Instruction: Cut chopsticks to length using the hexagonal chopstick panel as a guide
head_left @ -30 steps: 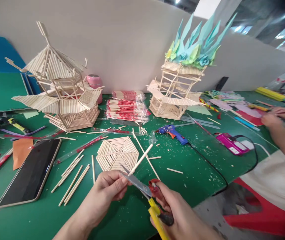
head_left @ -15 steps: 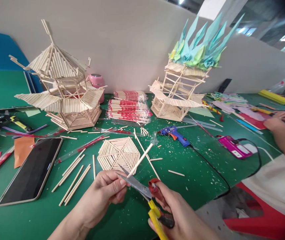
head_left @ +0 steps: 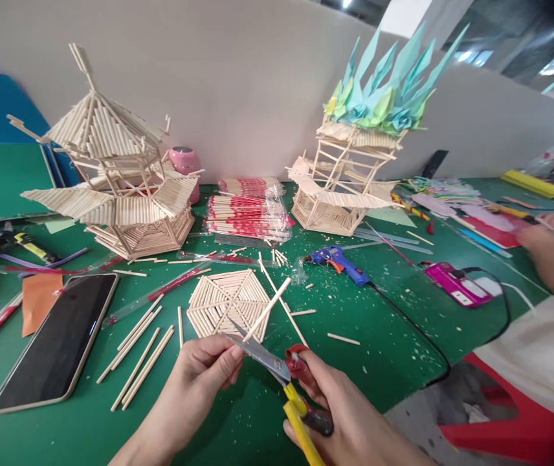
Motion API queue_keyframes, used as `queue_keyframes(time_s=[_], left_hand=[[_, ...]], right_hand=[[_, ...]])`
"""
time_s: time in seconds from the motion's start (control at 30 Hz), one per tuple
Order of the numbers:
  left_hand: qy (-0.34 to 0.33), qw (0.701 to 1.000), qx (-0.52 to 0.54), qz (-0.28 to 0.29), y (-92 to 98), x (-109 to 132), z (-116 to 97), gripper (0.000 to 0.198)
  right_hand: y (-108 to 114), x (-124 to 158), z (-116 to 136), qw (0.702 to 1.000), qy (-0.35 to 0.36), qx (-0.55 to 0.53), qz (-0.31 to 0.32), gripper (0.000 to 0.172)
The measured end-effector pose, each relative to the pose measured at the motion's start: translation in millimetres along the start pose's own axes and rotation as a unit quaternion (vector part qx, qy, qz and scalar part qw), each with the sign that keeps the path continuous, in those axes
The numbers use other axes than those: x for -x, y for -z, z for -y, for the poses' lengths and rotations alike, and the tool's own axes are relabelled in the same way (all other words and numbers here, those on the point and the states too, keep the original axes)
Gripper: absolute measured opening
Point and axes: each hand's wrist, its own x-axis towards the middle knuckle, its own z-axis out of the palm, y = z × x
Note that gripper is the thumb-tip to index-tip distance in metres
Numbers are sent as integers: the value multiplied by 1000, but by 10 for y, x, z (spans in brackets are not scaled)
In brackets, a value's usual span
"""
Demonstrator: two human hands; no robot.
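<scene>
From the head view, the left hand (head_left: 199, 372) pinches thumb against forefinger, closed up with no gap I can see, on the near end of a thin wooden stick (head_left: 270, 307). The right hand (head_left: 340, 395) has its fingers curled through the handles of yellow-and-red scissors (head_left: 279, 367); their blades stand slightly parted, crossing the stick just beside the left fingertips. To my eye the step in hand is trimming that stick. The next move calls for a firm squeeze of the handles, with the stick held steady and the left fingertips kept clear of the edges. Whether the blades bite the wood yet, I can't tell.

Just beyond the stick, a hexagonal stick panel (head_left: 219, 291) lies flat on the green tabletop (head_left: 238, 427). Loose sticks (head_left: 148, 369) lie to its left, near a smartphone (head_left: 56, 343); a blue glue gun (head_left: 338, 262) rests to the far right of it. Behind stand a stick-built pagoda (head_left: 102, 126) and, well apart, a second pagoda (head_left: 349, 196) topped with paper leaves (head_left: 374, 97).
</scene>
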Motion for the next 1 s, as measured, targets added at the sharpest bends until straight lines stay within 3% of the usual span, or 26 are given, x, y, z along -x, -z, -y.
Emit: queue_keyframes(time_s=[0.13, 0.37, 0.47, 0.7, 0.9, 1.0], left_hand=[[-45, 997, -52, -40, -40, -10, 7, 34], [-179, 952, -203, -146, -118, 0, -33, 23], [-204, 937, -227, -171, -116, 27, -50, 23], [-144, 973, -154, -97, -91, 51, -51, 21], [-44, 998, -38, -13, -8, -2, 9, 36], [-3, 999, 45, 27, 16, -8, 36, 39]], right_hand=[[-1, -17, 4, 1000, 3, -23, 6, 19], [-25, 14, -8, 999, -33, -1, -9, 41], [-37, 11, 12, 1000, -25, -3, -8, 42], [-37, -3, -63, 1000, 7, 4, -9, 25], [-17, 23, -141, 999, -2, 43, -27, 39], [-25, 30, -156, 999, 21, 36, -18, 34]])
